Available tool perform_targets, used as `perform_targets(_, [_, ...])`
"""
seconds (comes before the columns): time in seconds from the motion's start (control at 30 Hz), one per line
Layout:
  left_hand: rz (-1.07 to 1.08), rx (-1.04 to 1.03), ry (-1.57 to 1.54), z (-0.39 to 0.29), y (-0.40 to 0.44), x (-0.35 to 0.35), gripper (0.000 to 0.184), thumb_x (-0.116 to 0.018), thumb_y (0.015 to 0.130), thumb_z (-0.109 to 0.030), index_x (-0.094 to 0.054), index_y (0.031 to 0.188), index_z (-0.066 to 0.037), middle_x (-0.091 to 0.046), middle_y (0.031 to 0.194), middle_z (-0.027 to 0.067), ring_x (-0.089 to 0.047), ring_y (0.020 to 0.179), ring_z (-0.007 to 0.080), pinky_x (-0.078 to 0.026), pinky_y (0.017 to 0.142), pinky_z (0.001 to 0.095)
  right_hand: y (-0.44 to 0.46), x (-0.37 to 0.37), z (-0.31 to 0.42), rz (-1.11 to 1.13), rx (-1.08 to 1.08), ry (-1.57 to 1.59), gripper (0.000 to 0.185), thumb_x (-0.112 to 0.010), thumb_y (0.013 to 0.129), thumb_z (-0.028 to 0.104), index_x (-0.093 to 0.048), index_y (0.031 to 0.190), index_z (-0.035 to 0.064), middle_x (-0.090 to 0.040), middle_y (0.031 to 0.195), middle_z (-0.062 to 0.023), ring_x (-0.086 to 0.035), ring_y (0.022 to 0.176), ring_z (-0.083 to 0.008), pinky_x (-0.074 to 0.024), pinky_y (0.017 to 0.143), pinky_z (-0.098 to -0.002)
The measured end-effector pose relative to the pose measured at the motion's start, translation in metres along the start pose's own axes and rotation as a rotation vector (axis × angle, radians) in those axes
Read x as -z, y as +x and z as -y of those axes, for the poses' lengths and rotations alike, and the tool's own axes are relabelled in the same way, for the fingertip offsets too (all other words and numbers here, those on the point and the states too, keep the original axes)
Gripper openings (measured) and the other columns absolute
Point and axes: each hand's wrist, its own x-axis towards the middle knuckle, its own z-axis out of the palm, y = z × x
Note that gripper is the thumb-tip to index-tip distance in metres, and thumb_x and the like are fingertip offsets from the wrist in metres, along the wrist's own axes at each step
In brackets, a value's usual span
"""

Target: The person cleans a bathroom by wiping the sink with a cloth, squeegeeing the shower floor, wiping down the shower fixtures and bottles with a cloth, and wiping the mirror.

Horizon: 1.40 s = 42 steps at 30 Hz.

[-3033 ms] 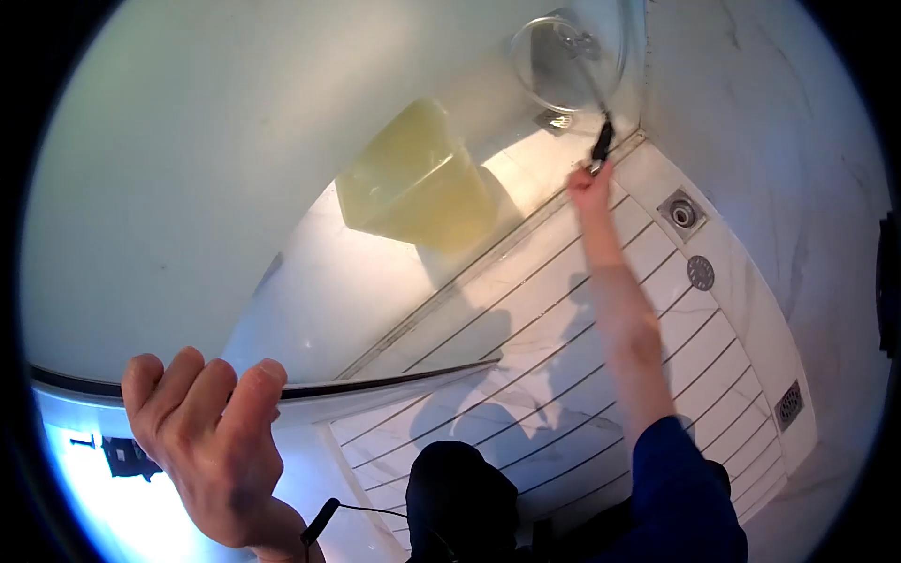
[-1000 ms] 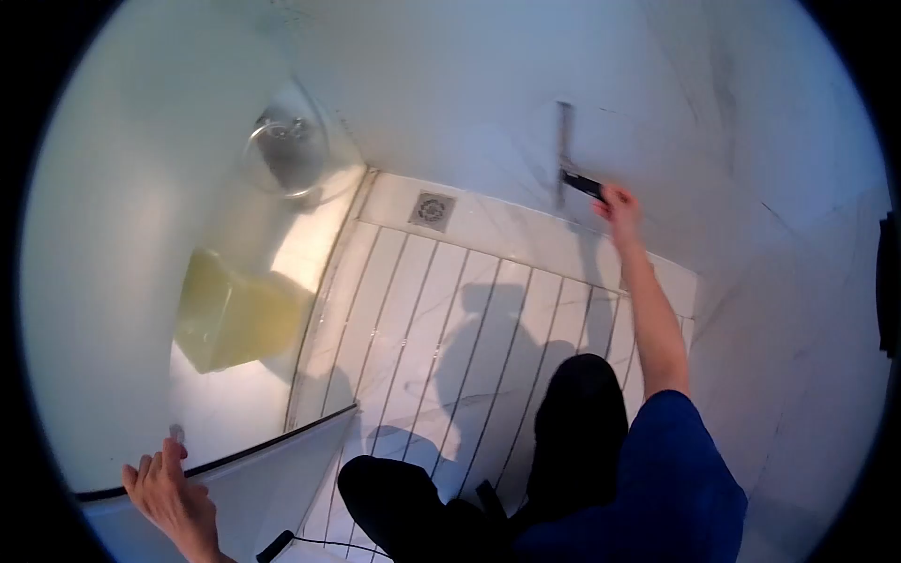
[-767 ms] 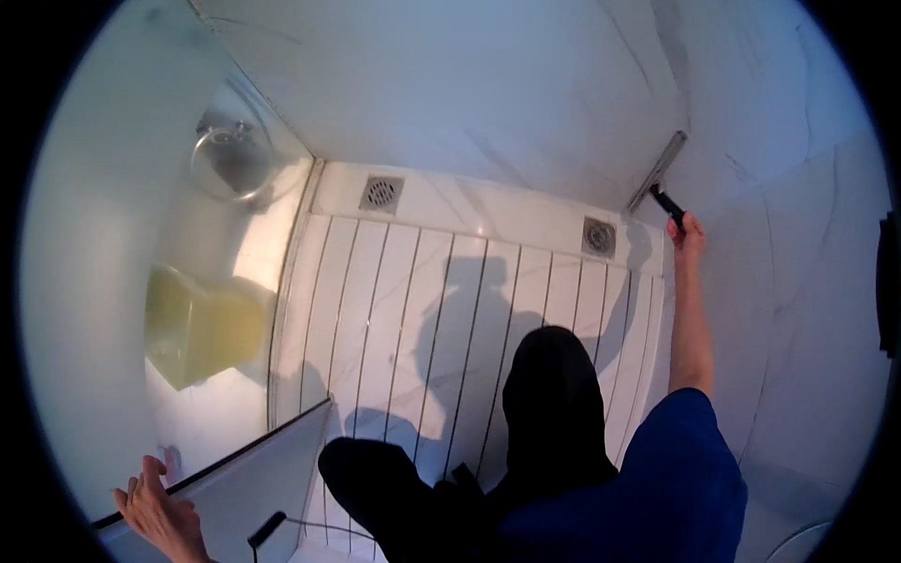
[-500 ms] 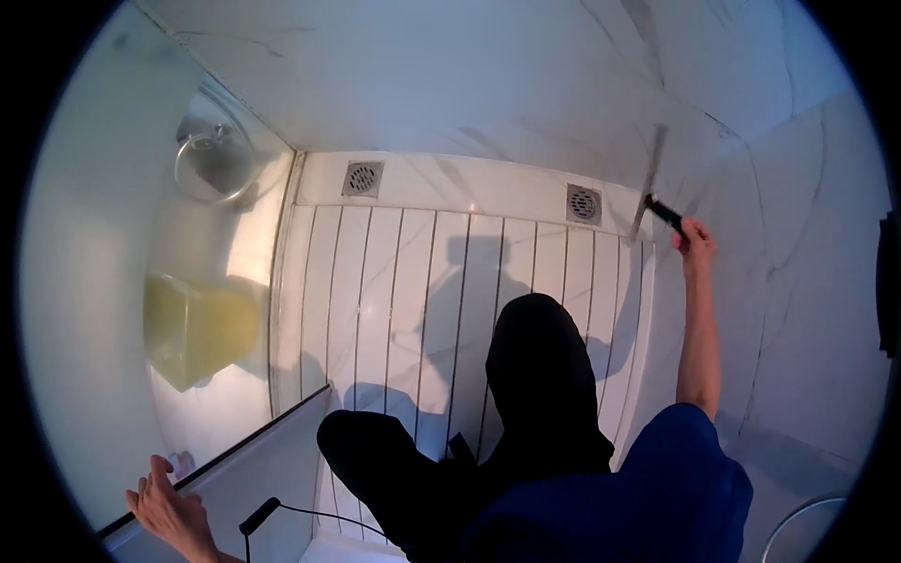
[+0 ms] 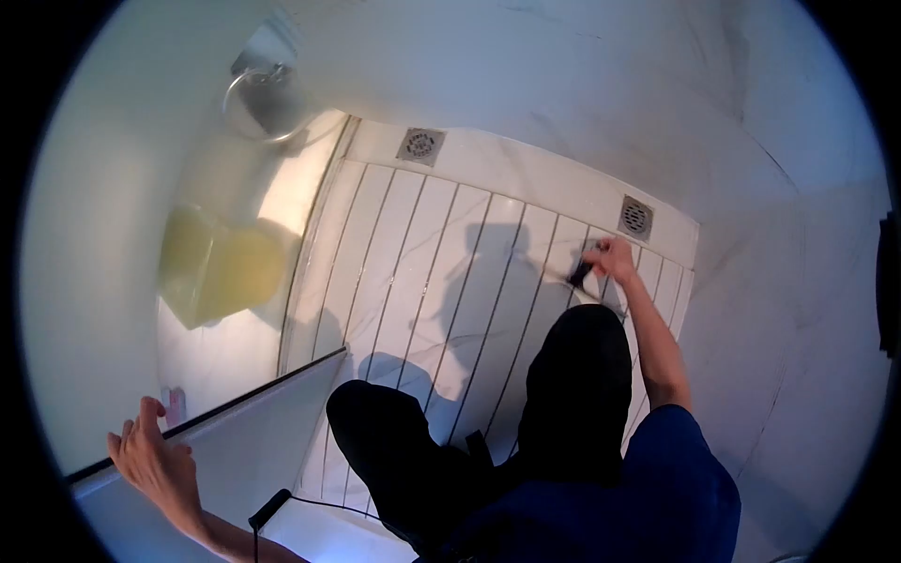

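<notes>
My right hand (image 5: pixel 614 258) is closed round the black handle (image 5: pixel 582 271) of a squeegee. Its thin blade (image 5: pixel 601 300) is close to the slatted white floor (image 5: pixel 450 253), partly hidden by my knee; whether it touches the slats I cannot tell. At the lower left, the bent fingers of my left hand (image 5: pixel 155 460) hook over the dark edge of a glass door (image 5: pixel 244 413).
Two square metal drains, a left one (image 5: pixel 420 145) and a right one (image 5: pixel 636 217), sit along the wall's foot. Behind the glass stand a yellow-green bin (image 5: pixel 221 267) and a pale hose (image 5: pixel 244 117). A black cord grip (image 5: pixel 270 508) hangs near my left forearm.
My right hand has brought the squeegee down from the right-hand wall corner, leftward and nearer to my knee over the floor slats. The view has turned; my left hand stays at the door edge.
</notes>
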Motion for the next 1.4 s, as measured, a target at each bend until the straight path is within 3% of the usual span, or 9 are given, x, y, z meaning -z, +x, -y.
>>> perform_targets(0.17, [-0.049, 0.015, -0.038, -0.003, -0.011, -0.009, 0.043, -0.055, 0.045, 0.019, -0.048, 0.078, -0.008, -0.043, 0.056, 0.0060, -0.041, 0.056, 0.0225, -0.034, 0.077, 0.0348, 0.094, 0.005, 0.094, -0.169, 0.194, 0.037, 0.029, -0.073, 0.065, 0.026, -0.062, 0.065, -0.0007, -0.057, 0.050, -0.0076, -0.054, 0.040, -0.0129, -0.0428, 0.042, -0.0277])
perform_targets(0.47, [-0.050, 0.029, -0.013, -0.011, -0.021, -0.025, 0.045, -0.058, 0.041, 0.017, -0.048, 0.076, -0.008, -0.042, 0.056, 0.0060, -0.039, 0.056, 0.0210, -0.030, 0.067, 0.0320, 0.165, -0.085, 0.165, -0.005, 0.284, -0.007, 0.031, -0.074, 0.062, 0.031, -0.062, 0.065, 0.0027, -0.059, 0.052, -0.0063, -0.059, 0.046, -0.0167, -0.0478, 0.052, -0.0305])
perform_targets(0.57, [-0.033, 0.056, 0.007, -0.021, -0.018, -0.020, 0.046, -0.059, 0.040, 0.017, -0.047, 0.076, -0.008, -0.042, 0.057, 0.0059, -0.038, 0.056, 0.0208, -0.030, 0.067, 0.0319, 0.177, -0.089, 0.151, 0.093, 0.207, 0.190, 0.030, -0.076, 0.062, 0.026, -0.062, 0.067, 0.0001, -0.061, 0.056, -0.0083, -0.058, 0.044, -0.0173, -0.0483, 0.050, -0.0300])
perform_targets(0.63, [0.055, 0.086, 0.064, -0.023, -0.014, -0.019, 0.048, -0.064, 0.041, 0.015, -0.046, 0.078, -0.010, -0.044, 0.059, 0.0039, -0.041, 0.059, 0.0199, -0.032, 0.070, 0.0328, 0.190, -0.091, 0.144, -0.055, 0.205, 0.289, 0.028, -0.075, 0.064, 0.020, -0.061, 0.069, -0.0028, -0.061, 0.058, -0.0096, -0.058, 0.043, -0.0177, -0.0493, 0.048, -0.0297])
perform_targets(0.87, [-0.034, 0.047, 0.024, -0.022, -0.013, -0.020, 0.045, -0.056, 0.040, 0.017, -0.046, 0.076, -0.008, -0.042, 0.057, 0.0060, -0.038, 0.057, 0.0214, -0.030, 0.069, 0.0324, 0.210, -0.057, 0.105, -0.309, -0.058, 0.095, 0.024, -0.070, 0.065, 0.020, -0.062, 0.069, -0.0018, -0.063, 0.060, -0.0122, -0.061, 0.049, -0.0208, -0.0521, 0.059, -0.0340])
perform_targets(0.93, [-0.047, 0.026, 0.021, -0.026, -0.013, -0.017, 0.044, -0.055, 0.041, 0.017, -0.046, 0.076, -0.008, -0.042, 0.057, 0.0062, -0.039, 0.057, 0.0216, -0.030, 0.068, 0.0321, 0.204, -0.040, 0.087, -0.494, -0.066, 0.125, 0.025, -0.071, 0.067, 0.018, -0.059, 0.062, -0.0036, -0.057, 0.050, -0.0103, -0.059, 0.042, -0.0176, -0.0487, 0.040, -0.0314])
perform_targets(1.1, [-0.044, 0.031, -0.007, -0.021, -0.016, -0.018, 0.042, -0.054, 0.043, 0.018, -0.047, 0.075, -0.008, -0.043, 0.057, 0.0066, -0.040, 0.057, 0.0219, -0.030, 0.068, 0.0324, 0.197, -0.007, 0.013, -0.595, -0.154, -0.012, 0.024, -0.070, 0.067, 0.017, -0.058, 0.062, -0.0038, -0.058, 0.051, -0.0114, -0.060, 0.043, -0.0197, -0.0497, 0.044, -0.0331])
perform_targets(1.37, [-0.078, -0.029, -0.043, 0.001, -0.020, -0.024, 0.042, -0.053, 0.044, 0.019, -0.048, 0.077, -0.008, -0.045, 0.057, 0.0071, -0.043, 0.058, 0.0229, -0.031, 0.068, 0.0318, 0.075, 0.080, -0.025, -0.690, -0.305, -0.146, 0.023, -0.071, 0.063, 0.015, -0.057, 0.060, -0.0030, -0.060, 0.054, -0.0136, -0.060, 0.042, -0.0199, -0.0500, 0.044, -0.0321])
perform_targets(1.4, [-0.054, -0.006, -0.020, 0.003, -0.021, -0.025, 0.043, -0.052, 0.044, 0.019, -0.048, 0.077, -0.008, -0.046, 0.057, 0.0072, -0.044, 0.058, 0.0230, -0.031, 0.068, 0.0317, 0.061, 0.090, -0.027, -0.618, -0.438, -0.102, 0.021, -0.070, 0.064, 0.015, -0.059, 0.066, -0.0022, -0.061, 0.057, -0.0131, -0.061, 0.049, -0.0225, -0.0503, 0.052, -0.0343])
